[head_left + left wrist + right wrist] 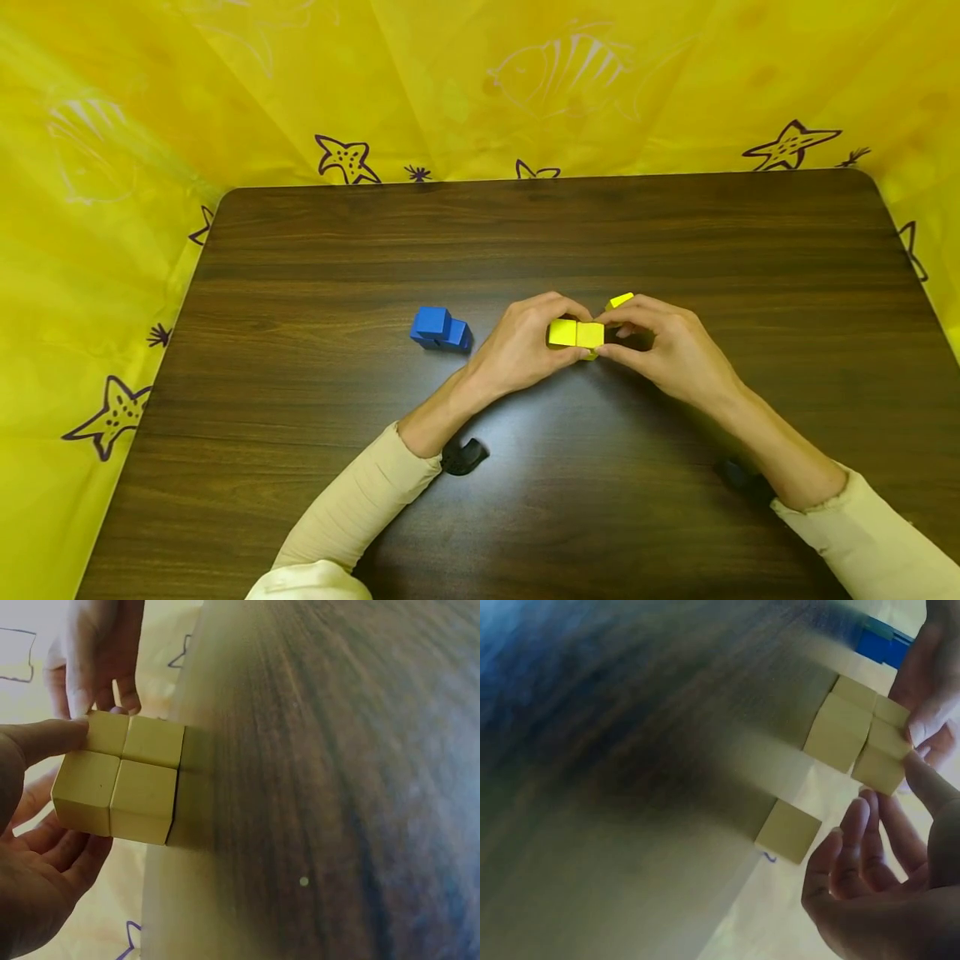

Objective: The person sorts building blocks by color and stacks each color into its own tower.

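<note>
Several yellow cubes (576,333) stand together on the table as a small two-high stack, their faces meeting side by side in the left wrist view. From the left, my left hand (528,337) pinches an upper cube between thumb and fingers. On the other side, my right hand (675,346) holds the upper cube at its end, thumb on the near face and a finger on the far one. A separate yellow cube (789,831) lies on the table just beyond the right hand, partly hidden by it in the head view.
Blue blocks (432,322), one on top of others, stand on the table left of the left hand. The dark wood table (300,500) is bordered by a yellow curtain (450,75) at the back and sides. A black wrist device (465,457) hangs under the left forearm.
</note>
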The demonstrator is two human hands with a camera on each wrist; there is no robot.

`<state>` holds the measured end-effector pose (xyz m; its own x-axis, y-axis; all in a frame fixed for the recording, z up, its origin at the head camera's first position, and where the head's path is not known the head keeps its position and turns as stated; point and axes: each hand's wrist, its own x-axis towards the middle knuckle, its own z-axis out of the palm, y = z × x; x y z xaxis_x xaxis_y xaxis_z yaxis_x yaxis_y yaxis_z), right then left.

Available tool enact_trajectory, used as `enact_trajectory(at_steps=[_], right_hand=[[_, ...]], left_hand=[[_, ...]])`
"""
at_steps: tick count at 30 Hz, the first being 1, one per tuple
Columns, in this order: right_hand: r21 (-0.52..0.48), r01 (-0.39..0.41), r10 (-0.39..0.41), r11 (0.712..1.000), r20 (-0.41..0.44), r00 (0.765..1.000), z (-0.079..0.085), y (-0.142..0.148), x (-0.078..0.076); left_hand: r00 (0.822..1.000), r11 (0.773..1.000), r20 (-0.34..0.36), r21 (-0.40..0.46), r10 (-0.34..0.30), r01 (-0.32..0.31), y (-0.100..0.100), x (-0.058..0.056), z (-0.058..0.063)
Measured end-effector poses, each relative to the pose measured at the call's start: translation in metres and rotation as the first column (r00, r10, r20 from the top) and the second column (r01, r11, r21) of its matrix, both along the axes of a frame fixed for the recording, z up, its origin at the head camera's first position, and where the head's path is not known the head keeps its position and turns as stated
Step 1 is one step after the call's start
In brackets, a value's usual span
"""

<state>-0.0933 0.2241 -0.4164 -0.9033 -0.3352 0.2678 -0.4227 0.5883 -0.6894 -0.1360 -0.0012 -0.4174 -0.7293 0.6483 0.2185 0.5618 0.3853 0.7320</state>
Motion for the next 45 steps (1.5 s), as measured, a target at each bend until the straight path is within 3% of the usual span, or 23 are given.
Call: enact_trajectory(at_steps=[33, 40, 45], right_hand=[[0.045, 0.004, -0.005, 0.999, 0.017, 1.000, 0.001, 0.002, 0.002], [0.016, 0.013, -0.014, 1.000, 0.029, 0.999, 0.008, 0.010, 0.000], [0.033, 0.036, -0.036, 0.999, -0.001, 0.999, 0.012, 0.016, -0.003]], left_hand=[[1.000, 1.000, 0.017, -0.002, -0.016, 0.016, 0.000, 0.002, -0.002], [0.999, 1.000, 0.038, 0.006, 0.009, -0.009, 0.006, -0.002, 0.005], [1.000, 0.999, 0.016, -0.030, 0.023, -0.022, 0.011, -0.006, 0.011]])
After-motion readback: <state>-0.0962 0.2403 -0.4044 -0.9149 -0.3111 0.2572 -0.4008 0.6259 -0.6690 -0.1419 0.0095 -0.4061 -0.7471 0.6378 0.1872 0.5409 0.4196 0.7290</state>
